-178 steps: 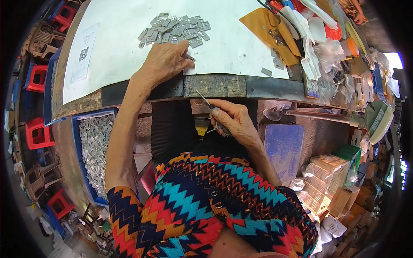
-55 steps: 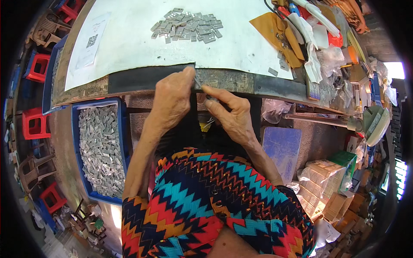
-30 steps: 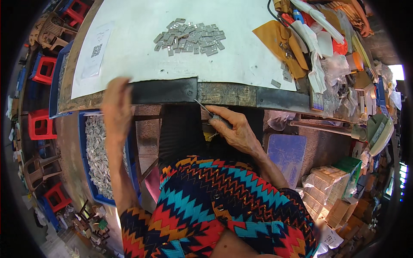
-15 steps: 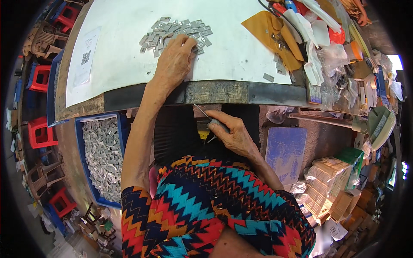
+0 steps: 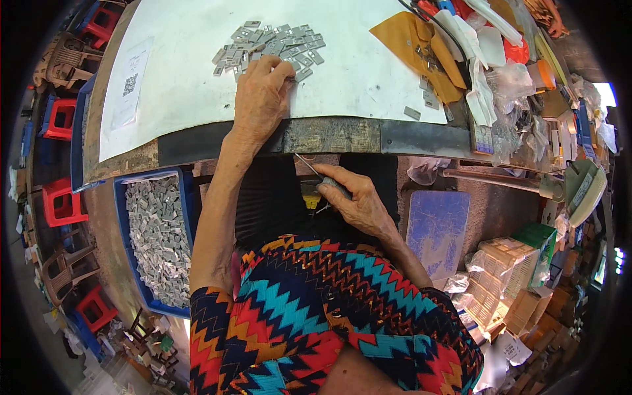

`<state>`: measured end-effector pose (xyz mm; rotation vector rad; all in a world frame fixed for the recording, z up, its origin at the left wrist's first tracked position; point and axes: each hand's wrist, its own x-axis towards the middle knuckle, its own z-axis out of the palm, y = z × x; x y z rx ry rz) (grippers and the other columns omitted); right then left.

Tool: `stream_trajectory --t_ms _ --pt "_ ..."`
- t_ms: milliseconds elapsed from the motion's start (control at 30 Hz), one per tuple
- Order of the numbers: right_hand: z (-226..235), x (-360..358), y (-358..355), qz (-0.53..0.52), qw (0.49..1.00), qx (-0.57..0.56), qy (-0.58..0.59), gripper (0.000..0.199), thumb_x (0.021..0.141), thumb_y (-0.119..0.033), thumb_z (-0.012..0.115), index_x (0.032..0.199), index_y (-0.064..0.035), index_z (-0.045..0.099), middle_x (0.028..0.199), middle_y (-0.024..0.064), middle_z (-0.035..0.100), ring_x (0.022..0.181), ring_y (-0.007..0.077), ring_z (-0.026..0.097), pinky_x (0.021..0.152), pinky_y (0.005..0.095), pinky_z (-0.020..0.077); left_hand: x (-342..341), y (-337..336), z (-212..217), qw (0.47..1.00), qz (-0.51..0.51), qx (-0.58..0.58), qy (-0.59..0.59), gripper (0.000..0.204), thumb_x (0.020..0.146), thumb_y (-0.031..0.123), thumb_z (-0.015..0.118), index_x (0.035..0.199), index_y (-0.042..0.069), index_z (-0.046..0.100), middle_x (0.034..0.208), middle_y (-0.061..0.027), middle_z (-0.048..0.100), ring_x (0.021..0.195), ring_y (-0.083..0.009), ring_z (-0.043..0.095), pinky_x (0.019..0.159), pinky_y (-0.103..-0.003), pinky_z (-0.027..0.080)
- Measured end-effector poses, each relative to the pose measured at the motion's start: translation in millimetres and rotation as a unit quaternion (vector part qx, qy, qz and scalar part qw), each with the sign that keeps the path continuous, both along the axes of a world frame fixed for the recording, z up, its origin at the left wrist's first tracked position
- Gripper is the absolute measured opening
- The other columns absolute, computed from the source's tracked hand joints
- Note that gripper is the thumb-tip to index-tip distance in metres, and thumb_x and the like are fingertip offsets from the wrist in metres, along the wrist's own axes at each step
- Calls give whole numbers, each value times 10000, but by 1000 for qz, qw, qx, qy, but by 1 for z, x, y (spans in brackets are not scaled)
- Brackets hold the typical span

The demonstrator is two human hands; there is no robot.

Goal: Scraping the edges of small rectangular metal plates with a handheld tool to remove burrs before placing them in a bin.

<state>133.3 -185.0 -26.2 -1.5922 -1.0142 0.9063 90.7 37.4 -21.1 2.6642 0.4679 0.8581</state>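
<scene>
At the right of your bench (image 5: 332, 135), a folded brown sheet (image 5: 398, 36) and crumpled plastic bags (image 5: 513, 85) crowd together; a blue tub (image 5: 119, 224) sits lower left. Flat grey rectangular pieces (image 5: 280, 43), some with small openings, lie heaped on white paper (image 5: 336, 92). Your left hand (image 5: 263, 92) curls over their near edge, its pinch untellable; your right hand (image 5: 354, 196) clasps a thin-shafted tool (image 5: 309, 165).

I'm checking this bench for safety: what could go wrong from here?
The right hand holds a tool with its thin tip exposed; the left hand might get scratched if it came near. The pieces lie loose and overlapping, so the left hand, at their near edge, could scatter some.
</scene>
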Motion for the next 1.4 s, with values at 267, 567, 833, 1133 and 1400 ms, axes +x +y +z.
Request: stream_trajectory --t_ms 267,567,833,1133,1400 --pt "27 14 5 -72 995 -6 74 324 830 -67 543 1140 22 516 1019 155 598 920 180 569 802 273 436 -20 -39 21 973 -2 -215 -79 118 822 12 514 937 9 487 774 -101 580 592 -222 535 534 -294 423" --pt "28 14 18 -77 987 116 -76 358 831 -52 533 1186 -11 510 953 60 581 722 82 526 646 194 426 -43 -67 28 802 -62 -586 -99 106 904 66 439 967 -18 449 740 -67 584 542 -50 487 477 -171 388" --pt "27 13 14 -34 988 116 -94 356 807 -37 549 1159 8 527 1070 129 583 967 174 553 842 265 411 -49 -66 22 800 -76 -587 -103 103 905 67 438 947 -24 461 747 -79 599 563 -57 516 492 -173 406" --pt "34 11 13 -36 991 90 -90 347 803 -23 536 1149 16 528 1048 139 584 956 186 560 838 269 413 -50 -68 29 881 -56 -466 -53 54 883 35 459 916 -7 464 695 -80 579 540 -67 513 478 -215 416" --pt "35 -3 16 -70 965 104 -231 359 764 32 540 1122 25 521 870 157 570 739 250 566 666 306 446 -48 -73 21 975 -25 -207 -79 108 810 -31 517 895 12 465 705 -163 520 617 -327 561 511 -340 434"
